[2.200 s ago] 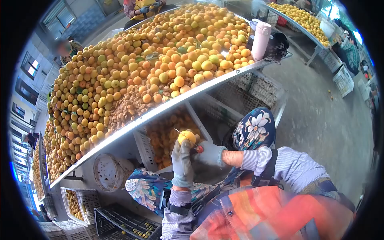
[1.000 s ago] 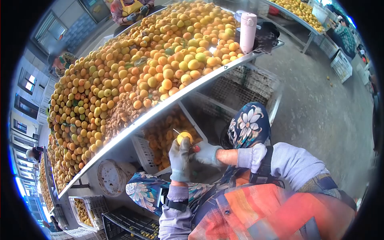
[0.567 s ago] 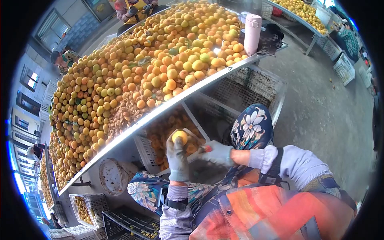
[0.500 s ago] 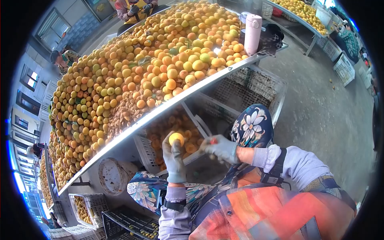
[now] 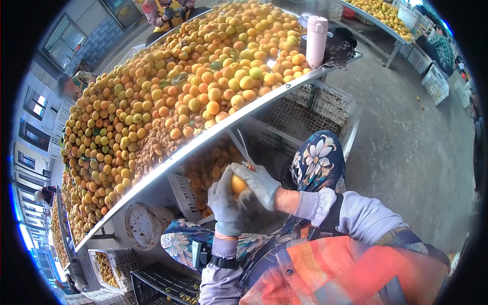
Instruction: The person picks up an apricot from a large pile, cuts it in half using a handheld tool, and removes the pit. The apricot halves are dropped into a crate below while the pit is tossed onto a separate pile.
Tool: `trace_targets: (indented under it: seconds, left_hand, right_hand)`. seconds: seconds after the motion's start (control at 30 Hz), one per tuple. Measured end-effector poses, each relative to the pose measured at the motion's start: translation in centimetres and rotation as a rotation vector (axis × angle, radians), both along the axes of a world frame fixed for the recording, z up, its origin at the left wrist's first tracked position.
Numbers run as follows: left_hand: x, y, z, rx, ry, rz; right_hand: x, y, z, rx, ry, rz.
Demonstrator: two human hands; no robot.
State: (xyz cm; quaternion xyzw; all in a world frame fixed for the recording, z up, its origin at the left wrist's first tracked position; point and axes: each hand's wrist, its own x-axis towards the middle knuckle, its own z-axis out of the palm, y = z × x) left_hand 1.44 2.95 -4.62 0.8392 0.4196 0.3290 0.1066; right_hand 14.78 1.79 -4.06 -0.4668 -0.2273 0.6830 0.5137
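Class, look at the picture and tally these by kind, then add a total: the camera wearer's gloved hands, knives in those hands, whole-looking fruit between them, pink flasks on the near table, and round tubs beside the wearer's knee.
Gloved hands, left hand and right hand: 2
Knife: 1
Held fruit: 1
Pink flask: 1
Round tub: 1
Total: 6

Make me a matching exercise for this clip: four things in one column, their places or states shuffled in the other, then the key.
Things
1. pink bottle
2. knife
3. yellow fruit
4. black crate

Places or states
A. between the left hand and the right hand
B. at the bottom edge of the picture
C. upright on the table
D. held in the right hand, blade pointing up in the picture

Pairs: 1-C, 2-D, 3-A, 4-B
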Motion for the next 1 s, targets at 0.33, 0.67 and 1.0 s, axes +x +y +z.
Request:
trace_targets:
  seconds: [0.33,0.67,1.0]
  left_hand:
    - [3.3,-0.5,-0.7,-0.272,-0.595,0.132]
    - [3.6,1.6,-3.4,-0.632,-1.034,0.346]
    - [-0.3,0.8,-0.8,-1.379,-1.528,0.394]
  right_hand:
    - [-1.9,2.3,-1.5,0.114,-0.234,-0.255]
    - [-2.4,3.1,0.8,0.279,-0.676,-0.214]
    - [-1.6,2.8,0.6,0.23,-0.164,-0.028]
